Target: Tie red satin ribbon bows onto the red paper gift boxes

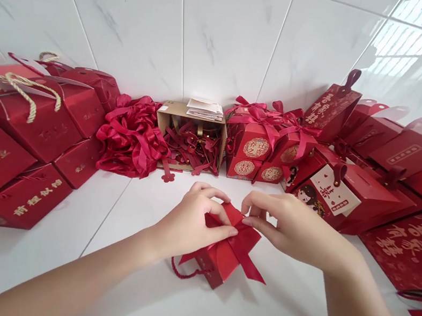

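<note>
A small red gift box [214, 267] sits tilted on the white surface in front of me, with a twisted cord handle [184, 274] at its lower left. A red satin ribbon [246, 257] lies across its top, one tail hanging to the lower right. My left hand [200, 216] lies over the box's upper left, thumb and fingers closed on the ribbon. From the right, my right hand [284, 225] pinches at the ribbon near the box's top; fingertips hide the exact spot.
Red gift boxes [55, 114] are stacked at left. A ribbon heap [129, 133] adjoins a cardboard box [194, 111] of red tags with white cards [205, 108] on top. Ribboned boxes [254, 144] stand behind my hands; more boxes [376, 192] crowd the right. A tiled wall [224, 35] rises behind.
</note>
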The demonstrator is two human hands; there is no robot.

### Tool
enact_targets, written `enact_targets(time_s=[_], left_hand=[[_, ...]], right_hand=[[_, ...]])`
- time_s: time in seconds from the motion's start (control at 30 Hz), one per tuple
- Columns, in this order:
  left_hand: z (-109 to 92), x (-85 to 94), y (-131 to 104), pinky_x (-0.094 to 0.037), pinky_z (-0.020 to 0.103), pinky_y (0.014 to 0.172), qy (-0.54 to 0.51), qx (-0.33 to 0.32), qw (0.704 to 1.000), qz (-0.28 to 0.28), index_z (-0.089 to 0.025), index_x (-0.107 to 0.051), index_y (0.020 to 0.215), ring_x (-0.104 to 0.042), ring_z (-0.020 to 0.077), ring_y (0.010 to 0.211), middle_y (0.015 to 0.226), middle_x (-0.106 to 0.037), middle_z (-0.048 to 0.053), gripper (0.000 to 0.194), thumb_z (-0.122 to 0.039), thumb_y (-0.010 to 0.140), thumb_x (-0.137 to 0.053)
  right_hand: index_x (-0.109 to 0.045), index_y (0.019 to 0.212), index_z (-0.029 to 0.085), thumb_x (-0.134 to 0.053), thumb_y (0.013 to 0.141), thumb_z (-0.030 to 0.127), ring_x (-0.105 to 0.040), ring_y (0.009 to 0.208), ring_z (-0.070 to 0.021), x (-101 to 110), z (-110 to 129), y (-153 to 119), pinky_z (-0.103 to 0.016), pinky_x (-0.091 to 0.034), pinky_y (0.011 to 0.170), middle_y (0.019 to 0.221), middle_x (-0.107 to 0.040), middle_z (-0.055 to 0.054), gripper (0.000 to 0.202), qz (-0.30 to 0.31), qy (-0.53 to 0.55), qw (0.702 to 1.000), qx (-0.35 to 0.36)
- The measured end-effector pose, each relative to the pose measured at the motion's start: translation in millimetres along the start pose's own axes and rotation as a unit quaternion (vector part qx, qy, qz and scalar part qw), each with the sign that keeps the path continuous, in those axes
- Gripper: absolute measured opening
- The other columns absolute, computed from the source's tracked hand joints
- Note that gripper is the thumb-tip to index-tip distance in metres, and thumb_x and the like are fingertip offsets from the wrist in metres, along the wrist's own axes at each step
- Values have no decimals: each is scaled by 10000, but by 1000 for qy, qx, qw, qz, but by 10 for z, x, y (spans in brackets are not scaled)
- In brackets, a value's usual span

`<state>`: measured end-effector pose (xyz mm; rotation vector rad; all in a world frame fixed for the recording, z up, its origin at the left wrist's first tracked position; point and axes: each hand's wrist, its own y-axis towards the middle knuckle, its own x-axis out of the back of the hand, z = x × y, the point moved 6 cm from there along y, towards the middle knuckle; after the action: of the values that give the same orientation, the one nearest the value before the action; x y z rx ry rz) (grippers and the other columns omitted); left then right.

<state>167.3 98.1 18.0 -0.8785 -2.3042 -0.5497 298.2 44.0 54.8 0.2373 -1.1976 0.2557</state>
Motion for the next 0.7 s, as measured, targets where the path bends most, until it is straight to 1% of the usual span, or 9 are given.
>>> enact_targets(time_s=[0.2,0.33,0.4,0.47,0.5,0.57,0.6,0.63,0.7], left_hand=[[-24,10,0,-371,507,1000,52,-22,998,20,-271,-734,669,-385,322,1218,1188,-630,35,159,-402,748,-689],[-21,-8,-1,-358,528,1004,79,-30,996,21,-258,-720,663,-377,331,1230,1206,-633,28,169,-384,766,-675],[-18,-15,-1,-354,553,997,85,-33,996,26,-257,-715,649,-374,346,1243,1212,-631,30,178,-380,770,-673],[-40,28,-1,-355,557,1002,71,-36,997,23,-263,-720,690,-403,344,1241,1213,-628,40,148,-385,763,-681],[-67,91,-4,-361,538,1011,54,-40,998,9,-269,-725,758,-433,328,1229,1211,-627,45,129,-389,766,-679],[-144,316,-34,-401,455,1008,9,-43,998,-52,-277,-704,941,-514,275,1168,1188,-635,46,204,-405,791,-649],[-186,474,-70,-433,404,980,-11,-42,994,-97,-277,-678,1019,-553,249,1120,1161,-645,39,255,-413,810,-625],[-220,650,-122,-466,359,928,-25,-38,988,-148,-276,-663,1049,-584,229,1065,1125,-657,27,277,-426,825,-603],[-260,1005,-264,-499,302,820,-38,-23,968,-247,-269,-664,1029,-609,210,976,1048,-670,2,292,-459,817,-605]], right_hand=[[-524,853,216,-452,891,122,-485,652,-121,-16,-37,8,-228,-344,597,728,-567,15,124,8,-12,999,33],[-519,913,228,-465,900,163,-499,678,-131,-23,-75,12,-238,-368,608,773,-553,1,85,6,-18,1000,19],[-519,963,237,-456,906,172,-514,689,-141,-33,-84,12,-249,-389,614,775,-560,0,108,11,-17,1000,7],[-527,991,240,-437,912,168,-538,730,-156,-34,-80,3,-264,-417,631,803,-583,-8,140,14,-11,1000,-1],[-534,1005,239,-431,916,168,-553,778,-166,-22,-70,-4,-279,-437,658,848,-599,-18,154,7,-7,1000,0],[-559,1029,239,-429,929,194,-563,907,-190,27,-27,-22,-322,-466,751,993,-609,-49,170,-29,0,1000,10],[-581,1025,242,-433,938,224,-554,974,-204,57,5,-32,-346,-469,802,1070,-595,-63,173,-57,0,998,17],[-609,1007,247,-443,943,266,-538,1033,-219,80,42,-41,-366,-467,844,1135,-574,-71,178,-86,-1,996,23],[-664,945,262,-483,932,346,-499,1121,-247,75,124,-42,-390,-469,882,1217,-538,-72,199,-121,-8,992,32]])
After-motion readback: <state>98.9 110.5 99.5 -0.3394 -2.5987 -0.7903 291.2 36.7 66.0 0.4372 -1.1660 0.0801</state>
